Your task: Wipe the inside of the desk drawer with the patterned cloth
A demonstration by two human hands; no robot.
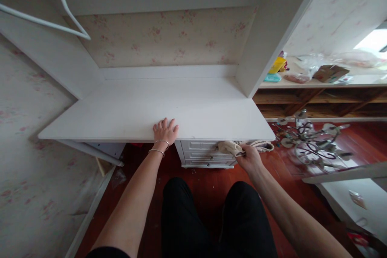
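My left hand (165, 130) lies flat on the front edge of a white desk top (127, 109), fingers spread, with two thin bangles on the wrist. Below the desk's front right edge, my right hand (249, 157) is closed on a beige cloth (229, 147), which hangs in front of a white drawer unit (202, 157). A paler part of the cloth trails off to the right under the desk edge.
A white upright panel (269, 36) bounds the desk on the right. Beyond it is a shelf (320, 82) with bags and packets. A metal chandelier (311, 145) lies on the red wood floor. A white hanger (60, 4) hangs upper left.
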